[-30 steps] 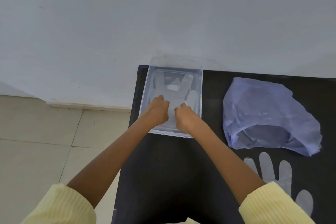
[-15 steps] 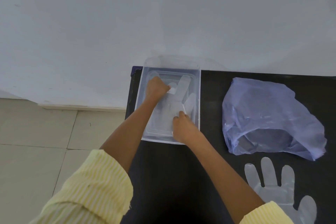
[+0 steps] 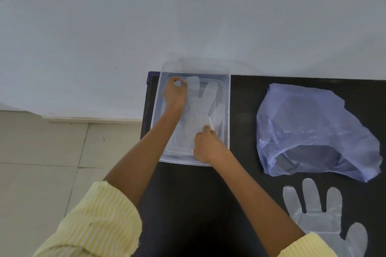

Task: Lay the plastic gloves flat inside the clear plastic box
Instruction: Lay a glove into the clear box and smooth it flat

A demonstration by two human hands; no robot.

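A clear plastic box (image 3: pixel 227 110) stands at the far left corner of the black table. Inside it lies a translucent plastic glove (image 3: pixel 200 106), fingers pointing away from me. My left hand (image 3: pixel 174 95) is at the far left of the box, fingertips pinching one of the glove's fingers. My right hand (image 3: pixel 206 146) rests at the box's near right, fingers closed on the glove's cuff end. A second plastic glove (image 3: pixel 319 217) lies flat on the table at the near right, away from both hands.
A crumpled pale blue plastic bag (image 3: pixel 313 131) sits on the black table (image 3: pixel 208 204) to the right of the box. The table's left edge drops to a tiled floor (image 3: pixel 52 162). A white wall (image 3: pixel 188 16) rises behind the box.
My left hand has moved from the glove's near end to the far left of the box, and one glove finger now lies straighter. My right hand stayed at the cuff.
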